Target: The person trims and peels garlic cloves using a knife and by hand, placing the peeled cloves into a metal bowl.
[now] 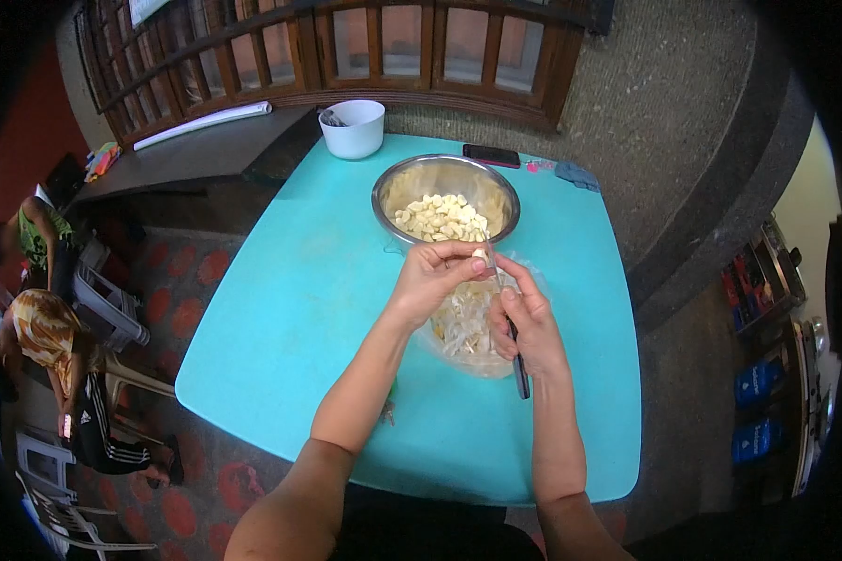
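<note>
Pinching a garlic clove point(480, 254) in closed fingertips, the left hand point(434, 279) holds it beside the knife point(521, 378), whose blade points away from the body, from the right hand's point(533, 327) closed grip

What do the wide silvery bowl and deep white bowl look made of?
The wide silvery bowl looks like polished metal, its rim throwing bright reflections. The deep white bowl seems smooth plastic, judging by its even surface, though glazed ceramic is possible.
</note>
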Tool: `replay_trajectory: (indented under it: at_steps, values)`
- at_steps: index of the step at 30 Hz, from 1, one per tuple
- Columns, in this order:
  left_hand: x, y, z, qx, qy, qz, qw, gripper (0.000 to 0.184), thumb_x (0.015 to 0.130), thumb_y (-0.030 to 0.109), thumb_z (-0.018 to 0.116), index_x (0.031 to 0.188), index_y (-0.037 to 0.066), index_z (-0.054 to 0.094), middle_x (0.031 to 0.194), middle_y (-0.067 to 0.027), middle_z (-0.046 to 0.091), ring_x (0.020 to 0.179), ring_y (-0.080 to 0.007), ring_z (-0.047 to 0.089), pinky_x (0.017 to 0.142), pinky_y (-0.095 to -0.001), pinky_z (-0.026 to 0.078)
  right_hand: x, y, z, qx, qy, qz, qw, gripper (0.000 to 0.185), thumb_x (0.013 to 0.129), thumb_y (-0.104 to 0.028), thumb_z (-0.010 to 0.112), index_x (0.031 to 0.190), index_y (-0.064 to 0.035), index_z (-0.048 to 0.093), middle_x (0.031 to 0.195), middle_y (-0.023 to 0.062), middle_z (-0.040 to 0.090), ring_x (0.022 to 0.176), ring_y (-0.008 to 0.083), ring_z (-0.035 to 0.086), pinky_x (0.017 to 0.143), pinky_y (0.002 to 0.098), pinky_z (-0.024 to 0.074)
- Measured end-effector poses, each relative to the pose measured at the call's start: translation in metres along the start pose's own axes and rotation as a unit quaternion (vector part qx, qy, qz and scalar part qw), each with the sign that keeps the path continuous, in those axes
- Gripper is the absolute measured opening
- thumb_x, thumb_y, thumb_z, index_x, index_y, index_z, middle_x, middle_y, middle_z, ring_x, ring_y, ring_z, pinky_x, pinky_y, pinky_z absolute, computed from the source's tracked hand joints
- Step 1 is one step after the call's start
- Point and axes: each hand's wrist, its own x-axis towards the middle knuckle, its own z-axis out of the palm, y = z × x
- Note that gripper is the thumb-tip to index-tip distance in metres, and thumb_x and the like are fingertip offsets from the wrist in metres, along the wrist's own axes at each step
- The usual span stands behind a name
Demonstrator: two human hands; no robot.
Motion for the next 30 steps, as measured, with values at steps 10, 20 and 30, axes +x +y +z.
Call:
replay_trajectory:
  at_steps: [10,20,30]
  values:
    - [0.001,0.011,-0.003,-0.002,0.025,-0.007,1.0,0.023,0.084,0.006,0.064,0.104,-0.003,0.06,0.096,-0.0118,0.066,0.084,-0.0177,0.065,0.079,-0.0302,0.054,-0.003,-0.002,-0.003,-0.002,-0.02,-0.001,1.0,0.045,0.097,-0.023,0.043,0.14,-0.016,0.03,0.059,-0.0023,0.039,0.039,0.0035,0.032,0.036,0.019,0.029]
    - [-0.001,0.006,-0.002,-0.014,0.013,-0.014,1.0,0.018,0.081,0.006,0.068,0.096,-0.001,0.062,0.088,-0.0087,0.066,0.078,-0.0142,0.065,0.073,-0.0272,0.055,-0.006,-0.004,0.004,-0.051,-0.017,0.021,0.998,0.046,0.098,-0.021,0.041,0.142,-0.0177,0.028,0.058,-0.0026,0.038,0.04,0.0037,0.032,0.036,0.0197,0.03]
    - [-0.001,0.003,-0.002,-0.019,0.012,0.002,1.0,0.02,0.081,0.004,0.067,0.098,-0.002,0.061,0.092,-0.0095,0.065,0.081,-0.0154,0.065,0.076,-0.0284,0.055,-0.003,-0.001,-0.002,0.011,-0.018,0.018,1.0,0.046,0.098,-0.025,0.042,0.141,-0.0141,0.031,0.059,-0.0012,0.038,0.039,0.0049,0.032,0.036,0.0205,0.0297]
